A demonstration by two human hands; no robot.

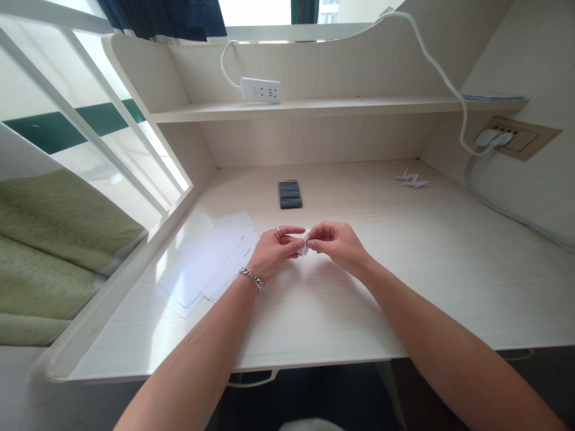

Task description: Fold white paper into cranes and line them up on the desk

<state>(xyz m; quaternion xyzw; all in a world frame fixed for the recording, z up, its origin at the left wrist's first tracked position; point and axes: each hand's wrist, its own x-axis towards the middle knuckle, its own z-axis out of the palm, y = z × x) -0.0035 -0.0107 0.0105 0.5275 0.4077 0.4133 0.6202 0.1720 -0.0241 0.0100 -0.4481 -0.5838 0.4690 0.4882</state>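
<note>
A small folded piece of white paper is held above the middle of the desk, between both hands. My left hand, with a ring and a chain bracelet at the wrist, pinches its left side. From the right, my right hand pinches the paper's upper right part between thumb and fingers. The fingertips hide some of the folds. Loose white sheets lie spread on the desk, left of and partly behind my left wrist.
Beyond the hands lies a dark, blurred rectangular object. Small folded paper cranes rest at the back right. A power strip sits on the shelf. A white cable hangs to the wall socket.
</note>
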